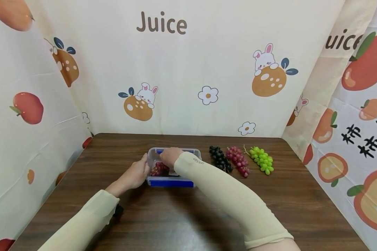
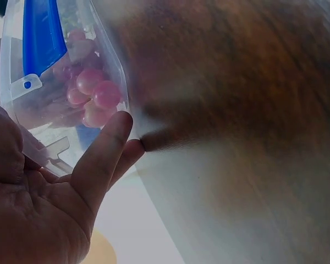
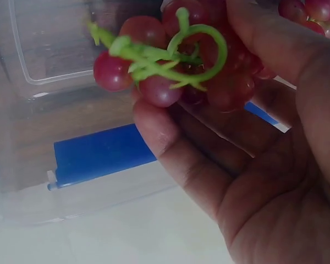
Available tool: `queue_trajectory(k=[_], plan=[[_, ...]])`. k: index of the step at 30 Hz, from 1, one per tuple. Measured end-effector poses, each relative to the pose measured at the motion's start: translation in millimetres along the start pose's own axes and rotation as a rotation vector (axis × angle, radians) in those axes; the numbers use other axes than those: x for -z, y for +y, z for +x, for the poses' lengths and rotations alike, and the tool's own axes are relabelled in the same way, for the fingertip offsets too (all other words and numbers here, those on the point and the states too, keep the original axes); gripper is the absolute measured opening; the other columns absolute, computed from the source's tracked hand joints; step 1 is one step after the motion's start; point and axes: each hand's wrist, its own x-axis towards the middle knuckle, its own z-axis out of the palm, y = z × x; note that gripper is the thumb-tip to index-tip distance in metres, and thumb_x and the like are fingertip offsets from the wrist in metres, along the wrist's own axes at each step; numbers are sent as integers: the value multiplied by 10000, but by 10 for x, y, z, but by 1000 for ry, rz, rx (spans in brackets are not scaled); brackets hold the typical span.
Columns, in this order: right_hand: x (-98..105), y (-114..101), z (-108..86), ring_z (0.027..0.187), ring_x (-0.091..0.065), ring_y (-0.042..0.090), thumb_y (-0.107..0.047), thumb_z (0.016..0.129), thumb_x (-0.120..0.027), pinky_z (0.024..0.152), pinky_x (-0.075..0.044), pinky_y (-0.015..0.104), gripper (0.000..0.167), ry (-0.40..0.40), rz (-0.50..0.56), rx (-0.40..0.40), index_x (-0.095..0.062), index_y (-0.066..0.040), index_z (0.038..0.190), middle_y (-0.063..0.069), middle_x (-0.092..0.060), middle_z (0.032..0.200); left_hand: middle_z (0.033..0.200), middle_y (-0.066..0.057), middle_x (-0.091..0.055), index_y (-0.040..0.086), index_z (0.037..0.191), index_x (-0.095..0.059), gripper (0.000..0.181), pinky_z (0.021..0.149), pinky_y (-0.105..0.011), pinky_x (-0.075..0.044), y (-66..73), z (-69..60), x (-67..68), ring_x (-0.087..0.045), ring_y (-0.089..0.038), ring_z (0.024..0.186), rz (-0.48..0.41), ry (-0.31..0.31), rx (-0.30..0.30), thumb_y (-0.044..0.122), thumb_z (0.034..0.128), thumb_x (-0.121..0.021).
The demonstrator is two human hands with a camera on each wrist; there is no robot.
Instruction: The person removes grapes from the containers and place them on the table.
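Observation:
A clear plastic box (image 1: pixel 169 179) with blue latches stands on the table, without a lid on top. My left hand (image 1: pixel 136 173) rests against its left wall, the fingers fairly straight along the plastic in the left wrist view. Inside the box, my right hand (image 1: pixel 170 157) holds a bunch of red grapes (image 3: pixel 162 91) with a curled green stem, between thumb and fingers. The hand hides that bunch in the head view. More red grapes (image 1: pixel 159 169) lie in the left part of the box. Another bit of red grapes (image 3: pixel 308 10) shows at the right wrist view's top corner.
Right of the box lie three bunches side by side: black grapes (image 1: pixel 220 159), dark red grapes (image 1: pixel 238 160) and green grapes (image 1: pixel 262 159). The brown wooden table (image 1: pixel 176 219) reaches back to a printed curtain (image 1: pixel 182 69), with more fabric on both sides.

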Motion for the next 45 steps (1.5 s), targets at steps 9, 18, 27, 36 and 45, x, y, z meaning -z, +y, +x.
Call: queue_trajectory(k=[9,18,27,36,45], plan=[[-63,66,2,700,-628,139,-127,909,-779,721,-598,280,143,-40,101,-44,-761,-137,1050,13,-728,921,1468,-406,-424,-175,1555,-153,600,1103,-566,-418,15,2,-15,-518,-452,1316,14,-3,3,136,1072,-326],[-15,134,-96,716,-626,125,-184,889,-813,763,-617,309,212,27,152,-63,-751,-129,1084,17,-728,949,1465,-403,-434,-176,1556,-141,596,1097,-580,-420,29,-6,2,-558,-407,1276,6,-13,14,130,1075,-315],[172,271,-247,683,-553,137,-202,876,-779,609,-501,274,90,92,231,-88,-716,-148,911,-16,-660,799,1481,-387,-428,-170,1560,-140,598,1050,-539,-470,23,-2,9,-601,-347,1168,22,-20,11,136,1078,-318],[392,426,-454,703,-586,138,-209,880,-763,627,-510,257,95,103,345,-110,-705,-139,910,-15,-660,808,1493,-389,-410,-172,1558,-147,595,1075,-583,-439,26,8,19,-598,-353,1181,6,-13,17,128,1075,-323],[550,614,-711,749,-597,151,-217,851,-798,628,-513,245,129,107,441,-152,-721,-126,901,-5,-668,866,1506,-389,-389,-176,1555,-149,597,1017,-541,-491,13,4,7,-603,-329,1028,5,-6,8,121,1070,-331]])
